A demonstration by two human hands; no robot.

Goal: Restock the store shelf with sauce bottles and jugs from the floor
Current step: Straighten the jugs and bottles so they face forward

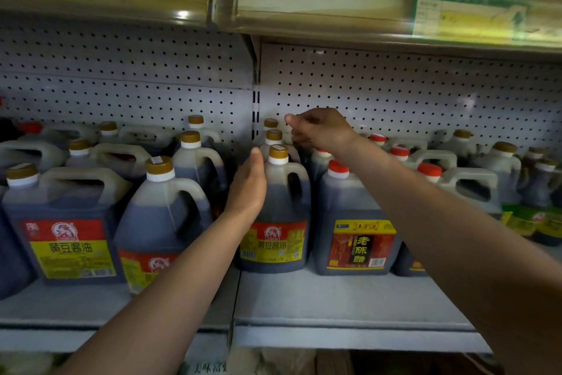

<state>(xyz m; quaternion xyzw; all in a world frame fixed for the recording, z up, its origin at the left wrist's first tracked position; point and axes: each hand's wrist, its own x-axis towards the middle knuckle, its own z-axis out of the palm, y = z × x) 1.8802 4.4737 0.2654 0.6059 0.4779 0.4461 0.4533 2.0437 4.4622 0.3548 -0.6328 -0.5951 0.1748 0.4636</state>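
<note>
Both forearms reach from the near edge toward the shelf (349, 307). Left hand (248, 189), fingers straight and together, lies flat against the gold-capped soy sauce jug (278, 222) at the shelf's centre front. Right hand (319, 131) hovers farther back above the jugs behind it, fingers loosely curled, holding nothing.

Grey metal shelf (334, 304), dark sauce jugs (273, 216) standing in rows
</note>
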